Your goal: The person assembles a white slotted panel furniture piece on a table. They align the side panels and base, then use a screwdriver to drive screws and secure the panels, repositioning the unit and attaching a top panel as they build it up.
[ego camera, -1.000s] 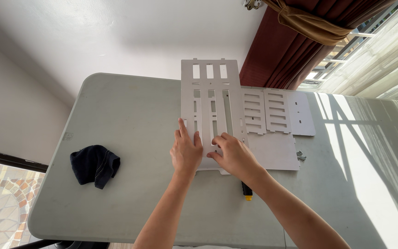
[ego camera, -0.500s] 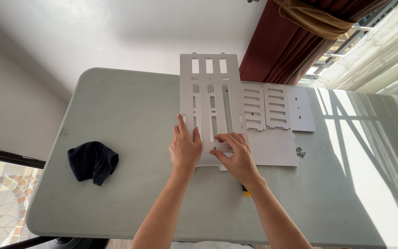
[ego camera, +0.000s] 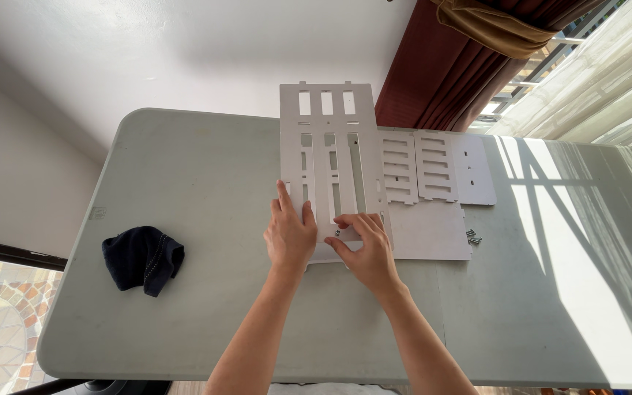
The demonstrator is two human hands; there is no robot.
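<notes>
Two hands now meet at the near edge of the slotted white panel (ego camera: 328, 162): our left hand (ego camera: 289, 238) stays flat, fingers open, while our right hand (ego camera: 366, 247) has slid closer, fingertips pinching a small fitting.

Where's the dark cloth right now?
In the head view the dark cloth lies on the table's left part, well left of the left hand.

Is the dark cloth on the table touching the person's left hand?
Apart. The head view shows the dark cloth lying near the table's left end, bare tabletop between it and the left hand, which rests flat on the white slotted panel.
</notes>
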